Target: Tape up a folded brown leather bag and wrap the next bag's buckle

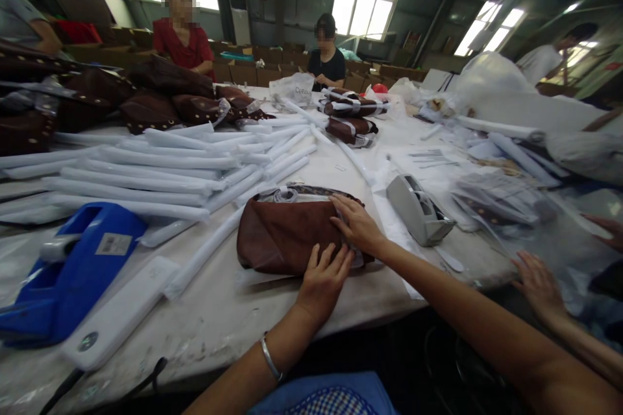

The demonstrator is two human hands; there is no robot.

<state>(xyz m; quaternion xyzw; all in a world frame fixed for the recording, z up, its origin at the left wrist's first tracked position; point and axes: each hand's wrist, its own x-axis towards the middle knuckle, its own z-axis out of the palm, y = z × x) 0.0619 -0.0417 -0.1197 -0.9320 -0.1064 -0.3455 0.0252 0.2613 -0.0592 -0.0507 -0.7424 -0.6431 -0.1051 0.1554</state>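
Observation:
A folded brown bag [285, 237] lies on the white table [219, 311] in front of me. My left hand [324, 279] rests on its near right corner, fingers spread flat. My right hand [357, 225] presses on the bag's right end, fingers stretched over a strip of white tape or wrapping there. Neither hand grips anything.
A grey tape dispenser [419, 211] stands right of the bag, a blue one [68, 269] at the near left. Several white rolled tubes [146, 175] cover the left middle. Brown bags [146, 100] are piled behind. Another person's hand [538, 285] reaches in at right; people sit across.

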